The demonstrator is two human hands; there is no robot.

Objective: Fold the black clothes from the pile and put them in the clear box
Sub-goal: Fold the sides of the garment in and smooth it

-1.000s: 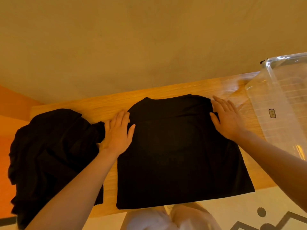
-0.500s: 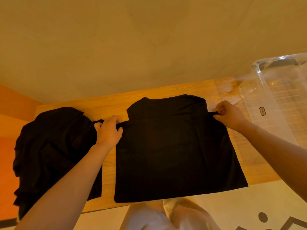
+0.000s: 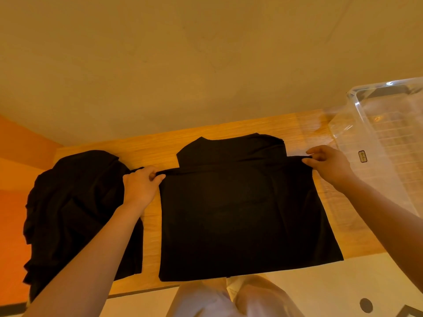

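Home: wooden table (image 3: 229, 130), laundry pile (image 3: 75, 202)

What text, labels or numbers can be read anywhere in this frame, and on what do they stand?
Small dark-framed label on the wall of the clear box: it bears marks, but they are too small and blurred to read.
Black shirt, pile of black clothes and wooden table: no text seen.
Nothing else legible.

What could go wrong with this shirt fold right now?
The left hand and right hand only pinch the edges of the black shirt, so the fold could sag or come out crooked. The left hand sits right beside the pile and might drag it. The shirt's hem reaches the table edge and could slip off.
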